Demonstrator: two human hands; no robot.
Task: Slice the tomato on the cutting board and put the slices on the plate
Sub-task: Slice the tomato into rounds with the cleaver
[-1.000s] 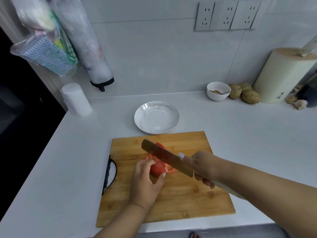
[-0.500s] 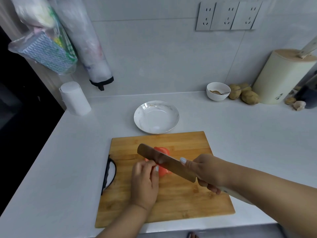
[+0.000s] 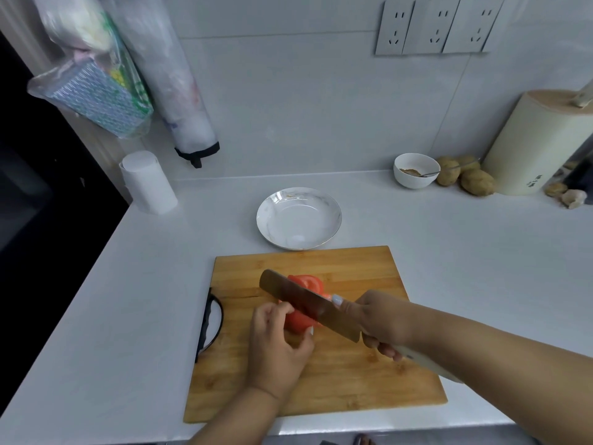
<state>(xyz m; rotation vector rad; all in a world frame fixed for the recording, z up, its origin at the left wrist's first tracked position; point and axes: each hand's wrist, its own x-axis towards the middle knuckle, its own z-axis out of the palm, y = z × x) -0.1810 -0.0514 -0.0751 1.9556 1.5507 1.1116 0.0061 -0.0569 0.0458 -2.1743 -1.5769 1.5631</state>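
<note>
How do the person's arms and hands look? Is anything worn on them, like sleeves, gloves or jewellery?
Both forearms are bare, with no sleeves in view. The left hand and right hand wear no gloves, and no rings, watch or bracelet show. The nails are painted pale, whitish, clearest on the right hand's finger lying along the blade.

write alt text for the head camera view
A right hand slices a tomato with a knife on a wooden cutting board while the left hand steadies it. An empty white plate sits just behind the board.
</note>
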